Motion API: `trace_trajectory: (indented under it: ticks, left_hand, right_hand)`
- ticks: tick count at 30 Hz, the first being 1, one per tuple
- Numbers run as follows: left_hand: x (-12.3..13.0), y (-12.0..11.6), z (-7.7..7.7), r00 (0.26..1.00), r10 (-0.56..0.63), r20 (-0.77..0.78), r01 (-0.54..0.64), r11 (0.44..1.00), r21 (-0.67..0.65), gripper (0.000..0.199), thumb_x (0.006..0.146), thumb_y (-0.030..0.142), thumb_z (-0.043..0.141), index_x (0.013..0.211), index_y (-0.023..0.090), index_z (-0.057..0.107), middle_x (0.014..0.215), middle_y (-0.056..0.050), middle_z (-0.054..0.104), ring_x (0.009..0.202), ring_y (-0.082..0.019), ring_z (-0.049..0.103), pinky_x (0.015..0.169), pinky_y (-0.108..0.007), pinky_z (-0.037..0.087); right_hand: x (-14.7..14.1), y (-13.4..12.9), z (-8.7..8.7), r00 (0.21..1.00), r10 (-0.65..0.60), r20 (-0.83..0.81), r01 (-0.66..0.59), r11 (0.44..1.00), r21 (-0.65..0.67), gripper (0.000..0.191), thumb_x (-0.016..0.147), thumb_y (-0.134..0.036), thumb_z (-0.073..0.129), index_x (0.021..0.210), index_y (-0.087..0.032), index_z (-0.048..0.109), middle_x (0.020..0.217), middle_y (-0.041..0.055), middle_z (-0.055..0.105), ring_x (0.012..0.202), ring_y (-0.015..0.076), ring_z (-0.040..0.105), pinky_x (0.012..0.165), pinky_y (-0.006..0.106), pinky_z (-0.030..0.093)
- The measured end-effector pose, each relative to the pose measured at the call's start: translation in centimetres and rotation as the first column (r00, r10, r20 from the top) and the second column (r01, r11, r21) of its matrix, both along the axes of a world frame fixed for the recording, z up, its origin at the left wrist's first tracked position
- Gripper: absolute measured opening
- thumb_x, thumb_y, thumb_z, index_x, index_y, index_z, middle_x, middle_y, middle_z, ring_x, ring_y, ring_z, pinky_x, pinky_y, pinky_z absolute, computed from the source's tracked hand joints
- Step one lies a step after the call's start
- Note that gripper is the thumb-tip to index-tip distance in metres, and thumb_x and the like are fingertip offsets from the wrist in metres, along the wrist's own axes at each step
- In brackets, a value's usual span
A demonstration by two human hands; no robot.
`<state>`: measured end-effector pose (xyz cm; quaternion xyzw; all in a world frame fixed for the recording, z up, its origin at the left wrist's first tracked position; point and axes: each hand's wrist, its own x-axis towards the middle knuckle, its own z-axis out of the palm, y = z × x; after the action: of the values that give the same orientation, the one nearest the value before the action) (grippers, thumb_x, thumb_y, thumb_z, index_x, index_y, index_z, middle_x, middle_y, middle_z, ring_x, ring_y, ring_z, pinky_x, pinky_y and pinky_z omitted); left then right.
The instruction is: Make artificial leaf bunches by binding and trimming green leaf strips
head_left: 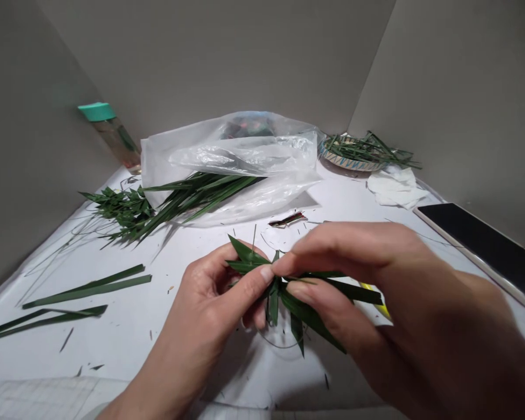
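Observation:
Both my hands meet over a white work surface [126,356], pinching a small cluster of narrow green leaf blades [284,297] that fan out in several directions. My left hand [205,321] holds the cluster from the left, thumb laid across the blades. My right hand [367,291] grips it from the right between thumb and fingers. Thin wire or fibre curves beneath the cluster. Where the blades cross inside my fingers is hidden.
A plastic bag [231,169] lies behind a pile of long leaves [188,204]. Loose strips [87,289] lie at left. A patterned bowl [354,154] holds more leaves, beside crumpled tissue [394,186]. A phone [476,251], bottle [111,134] and grey walls surround the surface.

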<state>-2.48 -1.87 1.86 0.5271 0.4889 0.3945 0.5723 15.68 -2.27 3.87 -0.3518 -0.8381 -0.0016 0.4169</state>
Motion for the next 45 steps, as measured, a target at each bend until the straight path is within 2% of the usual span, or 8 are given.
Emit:
trace_trajectory:
  ticks: [5,9,18,22,25,27,38,45]
  left_hand:
    - [0.0,0.0,-0.4,0.996,-0.015,0.090,0.016,1.000,-0.015,0.013,0.091,0.030,0.066,0.079,0.023,0.065,0.059,0.005,0.055,0.060,-0.012,0.048,0.059,-0.025,0.039]
    - [-0.1,0.0,-0.3,0.985,-0.057,0.160,0.074,0.992,-0.101,0.005,0.090,0.028,0.067,0.090,0.023,0.067,0.064,0.005,0.055,0.062,-0.011,0.046,0.059,-0.025,0.037]
    - [0.0,0.2,0.0,0.992,-0.036,0.120,0.050,0.992,-0.116,0.009,0.084,0.020,0.068,0.078,0.022,0.062,0.064,0.005,0.055,0.061,-0.012,0.047,0.059,-0.026,0.038]
    - [-0.1,0.0,0.4,0.995,-0.028,0.092,0.038,0.993,-0.110,0.012,0.090,0.030,0.066,0.081,0.023,0.063,0.063,0.005,0.057,0.062,-0.013,0.048,0.061,-0.027,0.039]
    - [0.0,-0.1,0.8,0.997,-0.017,0.071,0.024,0.995,-0.098,0.011,0.090,0.030,0.066,0.082,0.024,0.062,0.058,0.006,0.056,0.061,-0.014,0.050,0.062,-0.029,0.040]
    - [0.0,-0.1,0.9,0.998,-0.006,0.058,0.011,0.996,-0.092,0.010,0.090,0.029,0.066,0.082,0.024,0.062,0.057,0.006,0.056,0.059,-0.014,0.049,0.061,-0.029,0.039]
    - [0.0,0.0,-0.4,0.989,0.007,0.145,0.005,0.996,-0.086,0.006,0.088,0.019,0.065,0.085,0.024,0.065,0.060,0.006,0.054,0.062,-0.013,0.047,0.063,-0.028,0.037]
    - [0.1,0.3,-0.5,0.992,-0.009,0.127,0.020,0.996,-0.088,0.007,0.088,0.023,0.066,0.082,0.023,0.063,0.060,0.006,0.052,0.060,-0.013,0.042,0.058,-0.027,0.034]
  right_hand:
    - [0.0,0.8,-0.6,0.991,0.123,0.042,-0.120,0.989,-0.082,0.022,0.097,-0.007,0.053,0.090,-0.020,0.070,0.085,-0.0031,0.071,0.078,0.0133,0.061,0.076,0.029,0.045]
    - [0.0,0.6,-0.9,0.993,0.088,0.078,-0.087,0.996,-0.006,0.029,0.094,-0.003,0.050,0.081,-0.016,0.071,0.078,-0.0009,0.070,0.074,0.0158,0.063,0.074,0.033,0.044]
    - [0.7,-0.3,-1.2,0.991,0.092,0.094,-0.084,0.993,-0.082,0.023,0.101,-0.007,0.045,0.100,-0.020,0.064,0.098,-0.0014,0.075,0.092,0.0149,0.070,0.087,0.030,0.049]
    - [0.8,-0.8,-1.1,0.999,-0.029,0.044,0.025,0.995,0.092,0.014,0.106,-0.023,0.048,0.105,-0.023,0.062,0.103,-0.0009,0.077,0.090,0.0165,0.074,0.084,0.028,0.055]
    - [0.8,-1.8,-0.7,0.997,-0.069,-0.015,0.070,0.996,0.057,0.019,0.108,-0.024,0.044,0.102,-0.025,0.062,0.108,-0.0012,0.077,0.094,0.0174,0.075,0.082,0.026,0.056]
    - [0.8,-2.2,-0.4,0.997,-0.065,-0.030,0.065,0.998,-0.024,0.028,0.109,-0.022,0.039,0.093,-0.025,0.061,0.106,-0.0017,0.076,0.094,0.0178,0.075,0.081,0.026,0.055]
    - [-0.2,0.7,-1.2,0.989,0.127,0.076,-0.127,0.992,-0.004,0.025,0.090,0.001,0.051,0.087,-0.011,0.073,0.081,0.0053,0.073,0.076,0.0201,0.066,0.072,0.037,0.045]
    - [-0.2,0.8,-1.4,0.988,0.141,0.068,-0.143,0.989,0.023,0.026,0.096,-0.008,0.047,0.083,-0.019,0.068,0.074,0.0027,0.070,0.072,0.0187,0.064,0.073,0.035,0.048]
